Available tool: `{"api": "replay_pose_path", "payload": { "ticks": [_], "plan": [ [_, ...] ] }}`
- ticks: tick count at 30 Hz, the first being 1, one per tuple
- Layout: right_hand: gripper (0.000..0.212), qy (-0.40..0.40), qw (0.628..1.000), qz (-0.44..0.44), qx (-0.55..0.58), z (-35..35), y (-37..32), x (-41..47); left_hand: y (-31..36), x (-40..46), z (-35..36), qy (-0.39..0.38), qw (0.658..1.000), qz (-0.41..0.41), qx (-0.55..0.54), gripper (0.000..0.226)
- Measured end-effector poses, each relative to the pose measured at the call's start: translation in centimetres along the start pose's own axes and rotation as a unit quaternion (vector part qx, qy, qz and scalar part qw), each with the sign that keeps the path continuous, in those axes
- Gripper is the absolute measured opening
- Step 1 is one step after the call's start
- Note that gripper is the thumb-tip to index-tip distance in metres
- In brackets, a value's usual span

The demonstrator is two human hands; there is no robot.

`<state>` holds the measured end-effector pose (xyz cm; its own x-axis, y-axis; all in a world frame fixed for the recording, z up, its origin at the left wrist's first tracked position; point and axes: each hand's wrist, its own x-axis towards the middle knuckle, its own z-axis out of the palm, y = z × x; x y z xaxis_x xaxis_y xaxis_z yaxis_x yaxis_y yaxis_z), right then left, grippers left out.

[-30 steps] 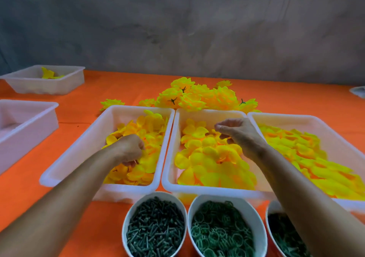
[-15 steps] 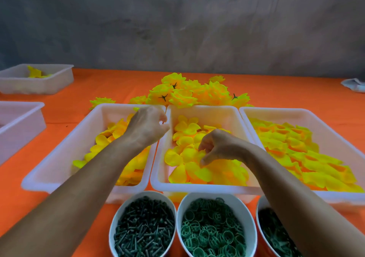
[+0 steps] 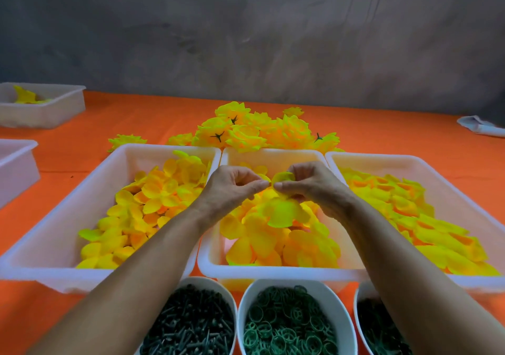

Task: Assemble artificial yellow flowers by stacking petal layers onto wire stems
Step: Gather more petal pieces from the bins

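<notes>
My left hand (image 3: 232, 185) and my right hand (image 3: 308, 185) meet fingertip to fingertip above the middle tray (image 3: 273, 271). The right hand pinches a yellow petal layer (image 3: 282, 208) that hangs below its fingers, with one lobe curling up by the thumb. The left hand's thumb and forefinger pinch something small at the same spot; the thing itself is hidden. Loose yellow petal layers fill the left tray (image 3: 41, 251), the middle tray and the right tray (image 3: 459, 185). A heap of finished yellow flowers (image 3: 259, 133) lies behind the trays.
Three white bowls sit at the near edge: dark green stems (image 3: 191, 330), green rings (image 3: 287, 327) and more dark parts (image 3: 379, 330). White trays stand at the left (image 3: 16, 169) and far left (image 3: 46, 109). The orange tablecloth (image 3: 396, 133) runs to a grey wall.
My left hand came out of the left tray and moved right. My right hand lifted a petal layer from the middle tray. Both hands now meet above that tray.
</notes>
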<state>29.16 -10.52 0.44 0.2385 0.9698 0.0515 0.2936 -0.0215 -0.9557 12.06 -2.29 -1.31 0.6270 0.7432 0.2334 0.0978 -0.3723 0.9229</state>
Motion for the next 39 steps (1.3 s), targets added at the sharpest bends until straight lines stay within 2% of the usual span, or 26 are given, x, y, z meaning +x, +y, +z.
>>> {"api": "replay_pose_path", "payload": {
  "ticks": [6,10,15,18,23,27,30,34,39],
  "plan": [
    [0.016,0.059,0.998,0.008,0.030,-1.1,0.4,-0.1,-0.3,0.0,0.2,-0.003,0.999,0.017,0.033,0.010],
    [0.018,0.040,0.998,-0.018,0.040,0.6,-0.3,0.0,0.3,-0.4,0.2,-0.054,0.998,0.005,-0.012,0.034],
    [0.017,0.038,0.996,-0.044,0.064,2.9,-1.2,-0.1,0.3,-0.6,0.3,-0.055,0.997,0.012,-0.053,0.010],
    [0.018,0.040,0.996,-0.047,0.064,3.2,-1.1,-0.4,0.3,-0.6,0.1,-0.062,0.997,0.016,-0.049,0.006],
    [0.031,0.024,0.999,0.017,-0.016,1.2,-1.3,-1.0,0.2,-0.6,-0.2,-0.070,0.995,0.016,-0.069,0.015],
    [0.013,-0.014,0.989,0.040,-0.141,-1.3,-1.0,-1.7,0.1,-0.4,0.0,-0.048,0.995,0.024,-0.080,0.019],
    [0.016,0.001,0.984,0.055,-0.169,-1.1,-0.4,-1.5,0.0,-0.3,0.1,-0.013,0.995,0.028,-0.093,0.020],
    [0.030,0.082,0.974,0.057,-0.202,0.5,0.4,-0.8,-0.2,-0.1,0.2,0.027,0.993,0.027,-0.110,0.016],
    [0.052,0.056,0.934,0.076,-0.344,2.5,1.2,0.2,0.0,0.1,0.1,0.057,0.988,0.011,-0.141,0.011]
  ]
}}
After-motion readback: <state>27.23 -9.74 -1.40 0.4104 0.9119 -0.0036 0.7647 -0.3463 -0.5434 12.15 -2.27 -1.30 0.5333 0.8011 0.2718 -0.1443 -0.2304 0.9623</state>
